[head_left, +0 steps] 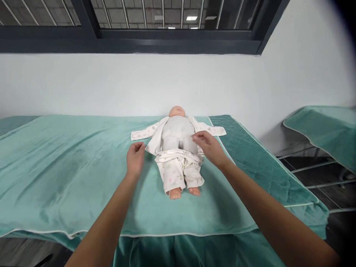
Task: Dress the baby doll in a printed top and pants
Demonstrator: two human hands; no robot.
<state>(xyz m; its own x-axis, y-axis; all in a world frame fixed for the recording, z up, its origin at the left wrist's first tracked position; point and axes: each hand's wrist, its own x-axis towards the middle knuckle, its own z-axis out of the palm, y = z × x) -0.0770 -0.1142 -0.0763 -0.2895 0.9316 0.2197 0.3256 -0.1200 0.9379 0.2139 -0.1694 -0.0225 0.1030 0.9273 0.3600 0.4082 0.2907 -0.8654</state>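
A baby doll (178,131) with a pale grey torso lies on its back, head toward the wall. Its white patterned jacket (157,139) is spread at the front, sleeves out to both sides. White patterned trousers (174,170) are bunched at the thighs, and bare feet show below. My left hand (135,158) is closed at the jacket's left lower corner, which stretches out to the fingertips. Over the doll's right-side hip, my right hand (209,147) has its fingers pinched together near the jacket's other edge; whatever is between them is hidden.
The doll lies on a green sheet (75,167) with white piping, over a darker quilted cover (250,159). Behind stands a white wall (125,85) under a dark-framed barred window (178,42). At right are metal bed rails (314,167) and another green cover (325,126).
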